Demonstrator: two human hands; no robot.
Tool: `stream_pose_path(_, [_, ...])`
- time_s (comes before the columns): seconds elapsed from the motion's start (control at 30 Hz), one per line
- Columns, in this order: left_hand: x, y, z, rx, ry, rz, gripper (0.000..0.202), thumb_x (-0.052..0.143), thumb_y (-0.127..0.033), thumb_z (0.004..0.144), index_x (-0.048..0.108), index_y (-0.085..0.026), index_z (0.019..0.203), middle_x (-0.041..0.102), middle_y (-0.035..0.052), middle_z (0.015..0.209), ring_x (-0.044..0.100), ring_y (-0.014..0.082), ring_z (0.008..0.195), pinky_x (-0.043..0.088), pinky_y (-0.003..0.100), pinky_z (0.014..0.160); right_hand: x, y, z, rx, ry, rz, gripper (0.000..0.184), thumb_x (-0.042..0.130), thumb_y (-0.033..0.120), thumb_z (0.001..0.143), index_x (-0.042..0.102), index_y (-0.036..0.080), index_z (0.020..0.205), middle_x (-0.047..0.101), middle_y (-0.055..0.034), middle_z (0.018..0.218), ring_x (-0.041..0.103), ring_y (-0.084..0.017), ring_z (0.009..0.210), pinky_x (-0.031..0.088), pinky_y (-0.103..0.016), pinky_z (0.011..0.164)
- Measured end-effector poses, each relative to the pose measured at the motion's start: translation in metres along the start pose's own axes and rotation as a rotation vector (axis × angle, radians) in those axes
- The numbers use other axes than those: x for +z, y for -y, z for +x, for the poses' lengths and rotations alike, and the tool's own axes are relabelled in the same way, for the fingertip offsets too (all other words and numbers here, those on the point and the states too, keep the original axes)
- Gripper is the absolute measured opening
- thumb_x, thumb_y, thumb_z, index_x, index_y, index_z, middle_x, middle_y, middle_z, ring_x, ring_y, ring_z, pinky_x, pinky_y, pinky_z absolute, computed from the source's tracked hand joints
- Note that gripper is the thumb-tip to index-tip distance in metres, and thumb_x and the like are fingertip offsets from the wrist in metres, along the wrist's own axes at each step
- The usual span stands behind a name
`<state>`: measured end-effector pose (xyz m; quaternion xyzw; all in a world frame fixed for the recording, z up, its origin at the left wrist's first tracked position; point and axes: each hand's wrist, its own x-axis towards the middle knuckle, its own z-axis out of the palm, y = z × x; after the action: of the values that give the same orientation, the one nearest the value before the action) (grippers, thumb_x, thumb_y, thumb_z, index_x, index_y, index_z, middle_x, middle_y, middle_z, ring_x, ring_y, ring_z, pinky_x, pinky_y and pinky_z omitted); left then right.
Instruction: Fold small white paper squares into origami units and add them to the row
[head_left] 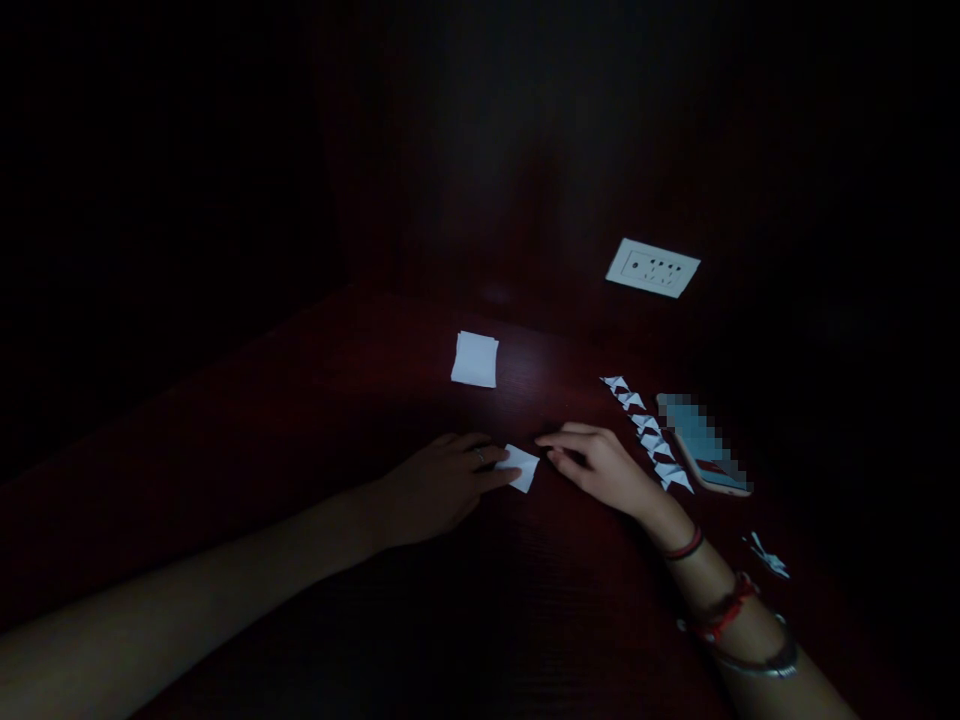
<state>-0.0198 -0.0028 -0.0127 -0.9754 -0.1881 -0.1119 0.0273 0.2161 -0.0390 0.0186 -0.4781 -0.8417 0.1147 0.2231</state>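
A small square of white paper [520, 468] lies on the dark red table between my hands. My left hand [442, 482], with a ring on one finger, reaches in from the left; its outstretched fingertips and thumb rest on the paper's left part. Just right of the paper is my right hand [592, 462], index finger extended and thumb apart from it. Nothing shows between its fingers, and a narrow gap separates it from the paper. A stack of white paper squares [475, 359] sits farther back.
A row of folded white paper pieces [646, 428] runs beside a phone [705, 440] right of my right hand. Another crumpled or folded white piece [768, 556] lies nearer on the right. A socket panel [652, 268] is on the back wall. The surroundings are very dark.
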Motion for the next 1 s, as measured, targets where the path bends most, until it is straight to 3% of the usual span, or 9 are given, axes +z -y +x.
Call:
stream_pose_path(0.17, [-0.003,0.003,0.0,0.045,0.031,-0.012,0.051,0.042,-0.013,0.082,0.032,-0.032,0.128,0.034,-0.0037,0.135,0.03,0.0265,0.121,0.027,0.044,0.092,0.005,-0.008,0.0,-0.087,0.046,0.037,0.027,0.049,0.016,0.082,0.058,0.018,0.108,0.058,-0.0047,0.09,0.053,-0.013,0.082,0.043,-0.026,0.074])
stream_pose_path(0.53, [-0.001,0.007,0.001,0.053,0.049,-0.068,0.055,0.043,-0.011,0.08,0.029,-0.031,0.13,0.029,-0.0036,0.137,0.028,0.0267,0.121,0.028,0.043,0.094,0.003,-0.01,-0.001,-0.14,0.153,0.112,0.028,0.055,0.025,0.08,0.059,0.022,0.107,0.057,-0.0036,0.091,0.054,-0.012,0.082,0.044,-0.025,0.074])
stream_pose_path(0.77, [0.002,0.01,0.001,0.06,0.022,-0.081,0.05,0.044,-0.011,0.08,0.037,-0.031,0.125,0.032,-0.0036,0.136,0.028,0.0251,0.121,0.028,0.041,0.095,0.003,-0.003,-0.002,-0.158,0.173,0.069,0.021,0.053,0.02,0.08,0.064,0.019,0.099,0.057,-0.0038,0.089,0.053,-0.012,0.08,0.043,-0.024,0.073])
stream_pose_path(1.0, [0.004,0.01,0.002,0.055,-0.011,-0.074,0.055,0.045,-0.009,0.078,0.034,-0.031,0.127,0.034,-0.0035,0.134,0.03,0.0255,0.119,0.029,0.041,0.094,0.002,0.005,-0.003,-0.148,0.209,-0.019,0.025,0.049,0.018,0.082,0.062,0.019,0.103,0.057,-0.0038,0.088,0.053,-0.012,0.078,0.043,-0.023,0.072])
